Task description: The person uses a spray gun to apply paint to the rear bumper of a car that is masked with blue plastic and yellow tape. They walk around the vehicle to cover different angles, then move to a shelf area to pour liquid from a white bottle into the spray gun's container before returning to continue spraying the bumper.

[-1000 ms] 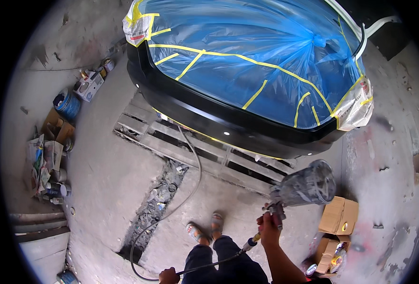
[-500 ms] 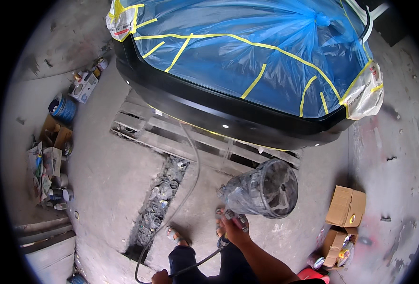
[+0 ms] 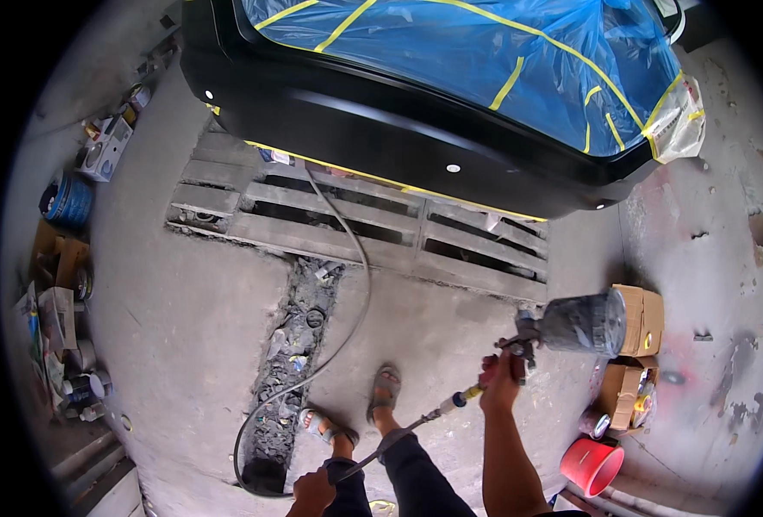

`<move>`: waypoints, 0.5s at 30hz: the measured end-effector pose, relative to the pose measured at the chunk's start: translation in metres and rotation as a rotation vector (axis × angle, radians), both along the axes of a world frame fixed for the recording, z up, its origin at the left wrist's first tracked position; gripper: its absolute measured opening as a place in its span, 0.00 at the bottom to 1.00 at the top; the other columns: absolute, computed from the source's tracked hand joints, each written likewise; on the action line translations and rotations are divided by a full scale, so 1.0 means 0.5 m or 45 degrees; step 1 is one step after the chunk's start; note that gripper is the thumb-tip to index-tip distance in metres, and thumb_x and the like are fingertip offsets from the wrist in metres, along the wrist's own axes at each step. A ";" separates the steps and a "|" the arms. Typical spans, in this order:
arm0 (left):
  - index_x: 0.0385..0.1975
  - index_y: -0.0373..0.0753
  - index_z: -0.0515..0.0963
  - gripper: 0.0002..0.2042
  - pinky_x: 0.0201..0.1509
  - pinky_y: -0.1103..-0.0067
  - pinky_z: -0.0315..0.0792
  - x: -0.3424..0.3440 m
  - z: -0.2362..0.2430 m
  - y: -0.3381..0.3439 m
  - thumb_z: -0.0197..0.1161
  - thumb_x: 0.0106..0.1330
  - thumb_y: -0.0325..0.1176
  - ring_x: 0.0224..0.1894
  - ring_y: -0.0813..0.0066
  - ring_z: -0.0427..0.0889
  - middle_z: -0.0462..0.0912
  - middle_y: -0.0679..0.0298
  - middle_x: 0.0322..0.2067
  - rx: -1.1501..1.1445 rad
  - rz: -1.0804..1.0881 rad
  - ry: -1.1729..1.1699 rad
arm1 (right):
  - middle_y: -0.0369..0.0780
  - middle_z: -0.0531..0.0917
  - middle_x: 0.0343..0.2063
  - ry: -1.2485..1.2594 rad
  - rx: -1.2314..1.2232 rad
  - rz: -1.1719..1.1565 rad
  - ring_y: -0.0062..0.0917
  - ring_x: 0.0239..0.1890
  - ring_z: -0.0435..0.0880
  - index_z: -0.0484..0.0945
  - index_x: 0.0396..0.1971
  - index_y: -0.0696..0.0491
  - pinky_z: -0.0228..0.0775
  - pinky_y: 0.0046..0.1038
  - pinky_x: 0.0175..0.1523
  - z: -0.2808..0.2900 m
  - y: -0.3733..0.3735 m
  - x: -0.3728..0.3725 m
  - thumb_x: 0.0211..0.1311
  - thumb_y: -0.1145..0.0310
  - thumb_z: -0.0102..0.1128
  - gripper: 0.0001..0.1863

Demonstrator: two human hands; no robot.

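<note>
My right hand [image 3: 502,388] is wrapped round the handle of a paint spray gun [image 3: 520,343]. Its dark, paint-smeared cup [image 3: 579,326] is tipped sideways and points to the right. A grey air hose [image 3: 407,428] runs from the handle to my left hand [image 3: 314,491], which is closed on it. From there the hose loops over the floor toward the car. Ahead stands the glossy black rear bumper [image 3: 347,138], apart from the gun. Blue masking film [image 3: 459,77] with yellow tape strips [image 3: 507,84] covers the car above it.
A slatted floor grate [image 3: 330,231] lies under the bumper, and a rubble-filled trench [image 3: 291,362] runs toward my feet. At the right are cardboard boxes [image 3: 642,312] and a red bucket [image 3: 591,466]. Along the left wall stand a blue pail [image 3: 69,200] and several cans.
My right hand has carried the spray gun right and forward; its cup has swung to point right. My left hand has moved slightly up with the hose. The view now sits closer to the bumper.
</note>
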State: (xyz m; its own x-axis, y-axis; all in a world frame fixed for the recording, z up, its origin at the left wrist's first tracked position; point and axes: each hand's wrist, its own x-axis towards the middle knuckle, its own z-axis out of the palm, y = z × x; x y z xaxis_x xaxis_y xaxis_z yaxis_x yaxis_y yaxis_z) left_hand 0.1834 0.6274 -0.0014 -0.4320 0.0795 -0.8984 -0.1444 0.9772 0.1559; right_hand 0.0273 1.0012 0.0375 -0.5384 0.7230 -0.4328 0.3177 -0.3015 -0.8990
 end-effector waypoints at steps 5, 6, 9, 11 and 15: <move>0.26 0.39 0.75 0.10 0.38 0.59 0.73 0.033 -0.033 -0.142 0.60 0.51 0.38 0.33 0.49 0.81 0.81 0.51 0.25 -0.085 -0.030 0.011 | 0.31 0.74 0.25 0.233 -0.198 0.418 0.11 0.23 0.70 0.76 0.40 0.51 0.58 0.16 0.23 -0.103 -0.269 -0.091 0.61 0.61 0.59 0.12; 0.25 0.39 0.75 0.09 0.37 0.59 0.73 0.037 -0.039 -0.157 0.60 0.51 0.38 0.33 0.49 0.81 0.81 0.50 0.25 -0.078 -0.014 0.020 | 0.31 0.75 0.25 0.305 -0.160 0.479 0.12 0.23 0.71 0.76 0.40 0.53 0.60 0.16 0.25 -0.117 -0.310 -0.104 0.61 0.62 0.59 0.12; 0.24 0.39 0.75 0.09 0.36 0.58 0.73 0.032 -0.038 -0.170 0.60 0.50 0.38 0.31 0.49 0.81 0.80 0.50 0.24 -0.078 -0.016 0.079 | 0.31 0.76 0.22 0.298 -0.341 0.610 0.12 0.24 0.74 0.77 0.40 0.54 0.63 0.15 0.26 -0.117 -0.337 -0.134 0.61 0.65 0.60 0.11; 0.24 0.40 0.75 0.09 0.36 0.58 0.73 0.020 -0.042 -0.165 0.60 0.50 0.38 0.31 0.48 0.81 0.80 0.50 0.24 -0.041 -0.079 0.113 | 0.32 0.76 0.22 0.208 -0.230 0.457 0.12 0.22 0.73 0.77 0.36 0.53 0.61 0.15 0.23 -0.105 -0.306 -0.139 0.60 0.65 0.61 0.09; 0.26 0.40 0.76 0.10 0.38 0.59 0.73 -0.039 0.009 -0.093 0.59 0.51 0.40 0.33 0.49 0.81 0.81 0.51 0.25 -0.048 -0.083 0.055 | 0.31 0.74 0.19 -0.050 -0.038 0.118 0.14 0.18 0.70 0.74 0.32 0.49 0.59 0.16 0.20 -0.087 -0.138 -0.078 0.61 0.56 0.58 0.11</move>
